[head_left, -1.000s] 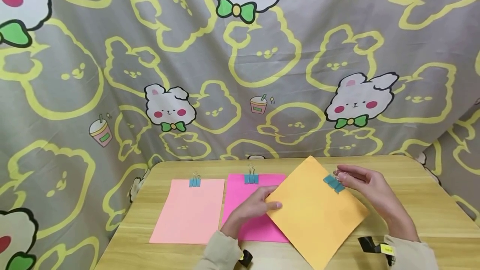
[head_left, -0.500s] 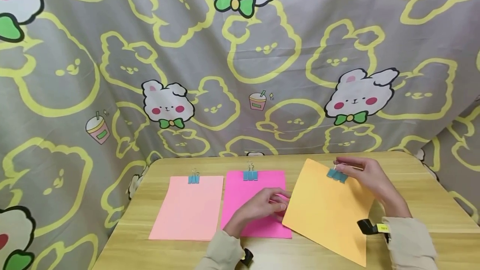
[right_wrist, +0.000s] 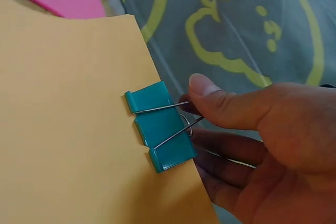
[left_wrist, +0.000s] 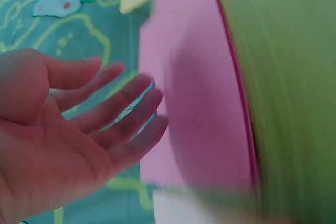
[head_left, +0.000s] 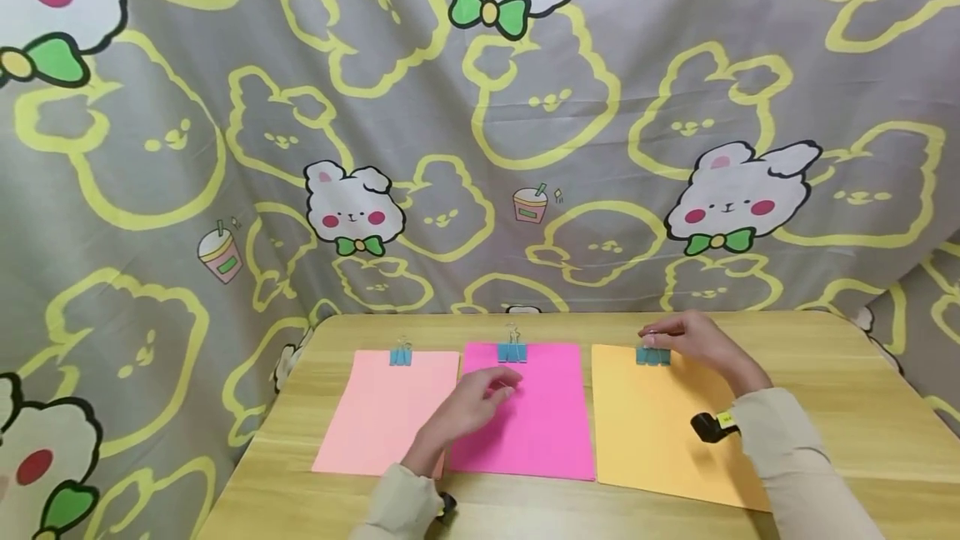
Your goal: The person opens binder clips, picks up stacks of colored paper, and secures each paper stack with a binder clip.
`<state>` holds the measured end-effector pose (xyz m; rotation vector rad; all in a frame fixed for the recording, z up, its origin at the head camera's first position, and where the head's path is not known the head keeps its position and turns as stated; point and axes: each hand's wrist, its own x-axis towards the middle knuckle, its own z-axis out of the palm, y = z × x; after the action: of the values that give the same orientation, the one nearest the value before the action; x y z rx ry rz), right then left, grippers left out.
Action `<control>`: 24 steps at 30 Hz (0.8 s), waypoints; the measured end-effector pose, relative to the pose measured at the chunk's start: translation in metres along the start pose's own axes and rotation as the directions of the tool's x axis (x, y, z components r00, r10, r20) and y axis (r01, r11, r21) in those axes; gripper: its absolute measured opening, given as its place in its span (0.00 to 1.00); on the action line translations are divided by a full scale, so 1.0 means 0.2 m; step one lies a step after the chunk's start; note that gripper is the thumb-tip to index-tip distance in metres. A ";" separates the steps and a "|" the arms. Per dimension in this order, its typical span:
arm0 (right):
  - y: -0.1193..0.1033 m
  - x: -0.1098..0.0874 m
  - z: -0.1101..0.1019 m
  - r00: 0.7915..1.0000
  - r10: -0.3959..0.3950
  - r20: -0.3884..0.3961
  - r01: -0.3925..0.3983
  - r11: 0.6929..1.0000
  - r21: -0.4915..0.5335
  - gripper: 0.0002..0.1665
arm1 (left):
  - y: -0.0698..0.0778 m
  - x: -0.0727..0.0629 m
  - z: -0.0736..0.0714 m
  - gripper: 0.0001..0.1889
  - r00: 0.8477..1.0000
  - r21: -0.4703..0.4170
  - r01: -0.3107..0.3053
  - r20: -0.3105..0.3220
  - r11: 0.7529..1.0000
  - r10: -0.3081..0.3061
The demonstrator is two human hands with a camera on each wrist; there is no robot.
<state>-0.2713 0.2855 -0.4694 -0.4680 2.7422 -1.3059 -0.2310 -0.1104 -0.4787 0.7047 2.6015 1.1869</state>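
Note:
At the right lies a stack of orange paper (head_left: pixel 660 432) with a teal binder clip (right_wrist: pixel 160 127) on its far edge. My right hand (head_left: pixel 697 344) pinches the clip's wire handles between thumb and fingers. A magenta paper stack (head_left: pixel 540 423) with its own teal clip (head_left: pixel 512 352) lies in the middle. Over it hovers my left hand (head_left: pixel 472 407), fingers relaxed and holding nothing; the left wrist view shows its palm and spread fingers (left_wrist: pixel 149 135).
A pale pink paper stack (head_left: pixel 382 423) with a teal clip (head_left: pixel 401 357) lies at the left. All three are side by side on a wooden table (head_left: pixel 840 407). A patterned curtain (head_left: pixel 585 248) hangs behind the table's far edge.
The orange stack, first tilted between both hands, has come down beside the magenta one. My left hand has let go of it and moved left; my right hand stays at its clip.

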 end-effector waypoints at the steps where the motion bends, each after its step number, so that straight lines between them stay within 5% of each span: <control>1: 0.01 0.01 0.01 1.000 -0.011 0.007 0.011 1.000 -0.008 0.18 | -0.02 -0.01 -0.03 0.14 1.000 0.034 -0.001 -0.021 0.999 0.002; 5: 0.03 0.05 0.05 1.000 -0.023 0.020 0.024 1.000 -0.020 0.17 | -0.09 -0.04 -0.16 0.15 0.995 0.140 -0.013 -0.099 0.990 0.027; 11: 0.04 0.12 0.11 0.999 -0.052 0.003 0.053 0.998 -0.033 0.16 | -0.20 -0.11 -0.29 0.17 0.985 0.251 0.063 -0.170 0.966 -0.020; 18: 0.06 0.13 0.15 0.999 -0.050 0.012 0.051 0.998 -0.043 0.13 | -0.30 -0.14 -0.31 0.20 0.985 0.465 0.024 -0.161 0.885 0.059; 24: 0.05 0.07 0.12 0.999 -0.033 -0.028 0.031 0.998 -0.060 0.24 | -0.31 -0.11 -0.31 0.26 0.982 0.536 0.052 -0.182 0.843 0.055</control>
<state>-0.2824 0.2688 -0.4917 -0.5036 2.8160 -1.2502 -0.2564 -0.1969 -0.4850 0.7091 3.1351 0.5199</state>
